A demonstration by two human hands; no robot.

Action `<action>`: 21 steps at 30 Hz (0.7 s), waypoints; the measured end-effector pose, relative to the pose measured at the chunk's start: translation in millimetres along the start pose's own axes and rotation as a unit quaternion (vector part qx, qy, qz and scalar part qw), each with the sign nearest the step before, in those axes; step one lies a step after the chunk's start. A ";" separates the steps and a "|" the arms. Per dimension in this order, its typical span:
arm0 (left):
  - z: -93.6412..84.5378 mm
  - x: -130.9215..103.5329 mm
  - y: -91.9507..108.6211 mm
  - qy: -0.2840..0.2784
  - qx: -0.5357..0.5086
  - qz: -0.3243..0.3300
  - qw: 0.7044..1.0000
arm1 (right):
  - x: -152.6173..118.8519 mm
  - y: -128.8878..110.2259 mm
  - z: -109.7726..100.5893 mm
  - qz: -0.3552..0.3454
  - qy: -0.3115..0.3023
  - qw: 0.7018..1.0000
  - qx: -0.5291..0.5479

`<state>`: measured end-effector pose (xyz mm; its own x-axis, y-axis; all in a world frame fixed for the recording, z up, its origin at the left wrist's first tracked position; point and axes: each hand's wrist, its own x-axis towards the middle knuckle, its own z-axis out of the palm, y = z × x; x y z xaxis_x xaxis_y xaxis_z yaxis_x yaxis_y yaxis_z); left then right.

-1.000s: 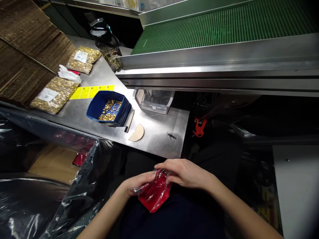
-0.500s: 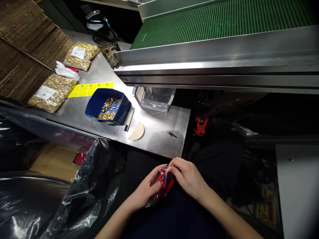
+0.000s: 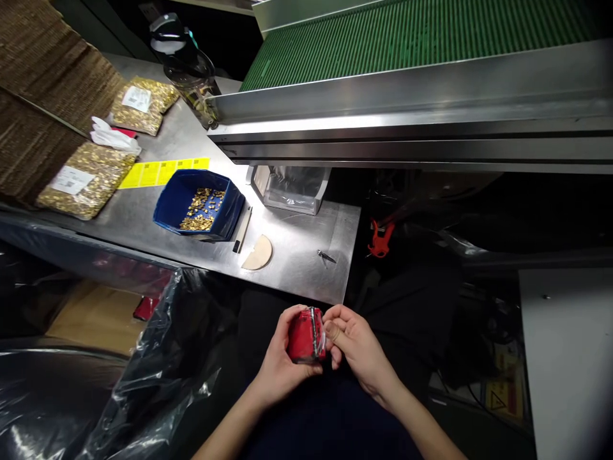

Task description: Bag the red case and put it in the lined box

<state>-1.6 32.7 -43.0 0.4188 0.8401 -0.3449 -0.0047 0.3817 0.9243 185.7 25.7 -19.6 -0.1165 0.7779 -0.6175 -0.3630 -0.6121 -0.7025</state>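
Note:
A red item in clear plastic (image 3: 301,337) is held over my lap, just off the front edge of the metal table (image 3: 297,255). My left hand (image 3: 283,358) wraps round its left and lower sides. At its right edge my right hand (image 3: 353,342) pinches the clear plastic between thumb and fingers. Beyond the hands lie a small metal tool (image 3: 326,256), a round-edged beige piece (image 3: 258,253) and a pale stick with a dark end (image 3: 243,230). A blue bin (image 3: 165,214) holds small gold pieces (image 3: 198,220).
A green ribbed conveyor (image 3: 407,41) with a metal rail (image 3: 407,115) crosses above. A clear tray (image 3: 292,188), yellow labels (image 3: 163,171), bags of gold pieces (image 3: 90,179) and a bottle (image 3: 194,83) stand behind. Black plastic (image 3: 138,390) lies left, an orange tool (image 3: 380,238) right.
The red item has turned so its broad flat face shows. My left hand has shifted its hold round it, and my right hand has moved slightly down along its edge. The view has shifted a little.

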 end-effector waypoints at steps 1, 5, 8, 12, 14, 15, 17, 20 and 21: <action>-1.6 -0.9 -0.4 0.000 0.022 0.022 1.000 | -0.5 -0.6 -2.1 0.012 -0.015 1.000 -0.012; -5.7 -3.8 2.6 -0.026 0.119 0.103 0.987 | -8.1 -15.3 -14.7 0.024 -0.085 0.983 -0.161; -3.7 -2.5 8.0 -0.012 0.138 0.081 0.987 | -16.7 -29.8 -17.5 -0.024 -0.131 0.952 -0.277; 0.9 4.6 9.9 0.008 -0.025 -0.115 0.993 | -21.6 -35.4 -9.6 -0.114 -0.180 0.919 -0.333; 0.6 8.3 7.5 0.022 -0.170 -0.232 0.957 | -20.2 -32.0 -5.3 -0.146 -0.203 0.898 -0.361; -0.5 9.8 6.3 0.031 -0.218 -0.272 0.937 | -18.8 -29.5 -3.7 -0.161 -0.210 0.884 -0.385; -4.1 11.5 5.6 0.034 -0.260 -0.312 0.913 | -15.8 -24.0 -1.8 -0.186 -0.217 0.848 -0.446; -9.2 10.4 9.6 0.031 -0.313 -0.311 0.897 | -13.0 -16.9 -0.9 -0.195 -0.222 0.807 -0.511; -10.2 9.1 11.1 0.038 -0.323 -0.304 0.896 | -12.9 -15.2 -0.9 -0.193 -0.224 0.807 -0.511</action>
<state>-7.1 48.4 -37.5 0.4591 0.4160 -0.7849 -0.3310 0.9001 0.2834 193.5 24.9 -1.2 -0.5829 0.7720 -0.2533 0.4729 0.0689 -0.8784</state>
